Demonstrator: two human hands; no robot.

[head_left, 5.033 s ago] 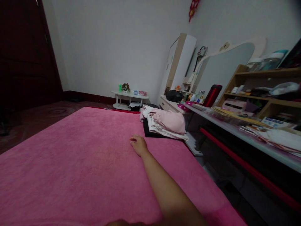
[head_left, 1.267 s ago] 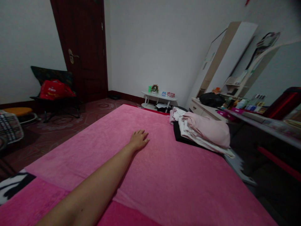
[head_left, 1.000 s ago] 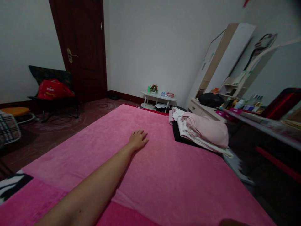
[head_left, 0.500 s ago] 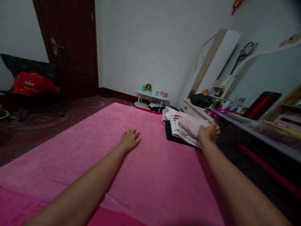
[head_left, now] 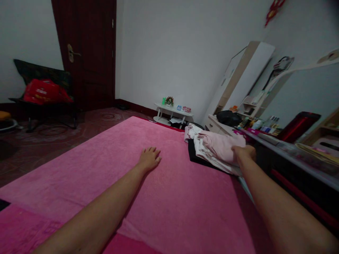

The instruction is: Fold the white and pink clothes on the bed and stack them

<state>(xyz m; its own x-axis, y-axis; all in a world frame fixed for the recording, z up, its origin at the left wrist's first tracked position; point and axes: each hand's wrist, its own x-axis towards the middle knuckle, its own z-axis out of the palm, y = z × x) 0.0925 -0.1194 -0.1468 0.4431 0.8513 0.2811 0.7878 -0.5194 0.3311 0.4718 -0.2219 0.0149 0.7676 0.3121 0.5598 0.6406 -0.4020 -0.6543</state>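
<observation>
Here, the left hand (head_left: 149, 158) lies splayed on one blanket (head_left: 182, 197); the right hand (head_left: 245, 152) grips one pink garment (head_left: 220, 143).

Pale wall (head_left: 169, 53), dark red door (head_left: 91, 60), low white table (head_left: 173, 109)

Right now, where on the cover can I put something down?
The cover is bare between the left hand and the clothes, and from that hand to its left edge. Its far right side is crowded: clothes, plus the right hand.
</observation>
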